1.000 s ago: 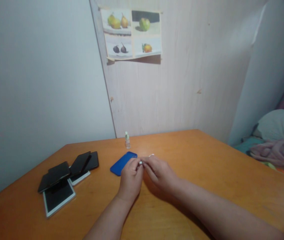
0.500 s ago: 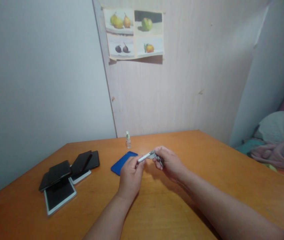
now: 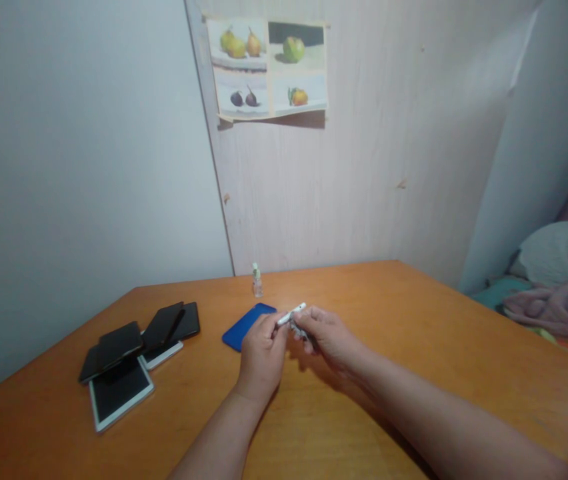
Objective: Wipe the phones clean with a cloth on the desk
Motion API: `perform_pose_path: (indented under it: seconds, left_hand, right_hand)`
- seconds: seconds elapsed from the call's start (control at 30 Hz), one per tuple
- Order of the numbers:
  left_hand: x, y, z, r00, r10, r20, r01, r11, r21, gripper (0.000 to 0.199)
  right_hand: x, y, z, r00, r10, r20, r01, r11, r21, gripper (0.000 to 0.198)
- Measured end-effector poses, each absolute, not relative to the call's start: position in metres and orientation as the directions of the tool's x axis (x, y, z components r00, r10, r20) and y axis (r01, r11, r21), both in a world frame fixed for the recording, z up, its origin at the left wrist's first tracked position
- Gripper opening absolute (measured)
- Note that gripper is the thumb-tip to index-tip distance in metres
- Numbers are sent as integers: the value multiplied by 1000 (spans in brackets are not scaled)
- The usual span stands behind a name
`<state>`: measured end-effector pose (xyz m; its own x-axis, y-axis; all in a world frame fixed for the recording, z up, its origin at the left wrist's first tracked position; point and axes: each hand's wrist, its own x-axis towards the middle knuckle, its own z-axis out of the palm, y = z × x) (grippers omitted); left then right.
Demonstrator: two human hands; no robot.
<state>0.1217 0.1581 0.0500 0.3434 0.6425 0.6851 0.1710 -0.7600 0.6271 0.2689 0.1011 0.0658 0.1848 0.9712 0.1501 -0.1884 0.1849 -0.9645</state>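
Note:
My left hand is closed around one end of a thin white phone-like device, held up edge-on over the table. Its face is turned out of sight, so whether it is a phone or a small tablet I cannot tell. Bunched in the fingers of my right hand is a crumpled grey cloth, which sits against the underside of the device. Just behind my left hand, a flat blue tablet or case lies on the table, partly covered by the fingers.
At the left of the wooden table several black tablets overlap in a pile with a white-framed tablet. A small clear bottle stands near the back edge. Bedding lies beyond the right side.
My right hand has moved left with the grey cloth, from the far end of the white device to beneath its middle. My left hand stays almost in place.

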Motion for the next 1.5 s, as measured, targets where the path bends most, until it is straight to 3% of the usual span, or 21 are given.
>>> perform_pose_path:
  seconds: [0.13, 0.33, 0.5, 0.67, 0.87, 1.03, 1.13, 1.27, 1.5]
  left_hand:
    - [122, 157, 51, 342, 645, 684, 190, -760, 621, 19]
    - [122, 157, 50, 363, 637, 680, 172, -763, 623, 21]
    - [124, 156, 49, 353, 631, 691, 192, -771, 607, 19]
    - [123, 156, 50, 348, 628, 696, 183, -774, 607, 19]
    - [122, 154, 50, 358, 630, 689, 204, -773, 600, 19]
    - [122, 156, 48, 352, 631, 691, 198, -772, 604, 19]
    - [122, 157, 48, 360, 625, 692, 189, -776, 602, 19]
    - [123, 156, 49, 363, 624, 693, 200, -778, 596, 18]
    - [122, 156, 48, 384, 580, 719, 196, -812, 550, 24]
  right_hand:
    - [273, 101, 70, 301, 940, 158, -139, 207, -968, 41]
    - [268, 100, 72, 252, 953, 170, -97, 200, -975, 40]
    - [275, 101, 75, 393, 907, 150, -64, 190, -980, 36]
    - [268, 99, 76, 291, 940, 180, -74, 210, -975, 41]
    - [274, 102, 76, 406, 899, 165, -44, 199, -979, 38]
    - [268, 101, 71, 282, 942, 184, -70, 211, -975, 40]
    - [269, 101, 72, 297, 936, 190, -52, 214, -975, 41]
    - [273, 101, 74, 360, 921, 148, -42, 175, -984, 42]
    - [264, 100, 68, 243, 966, 90, -88, 114, -989, 45]
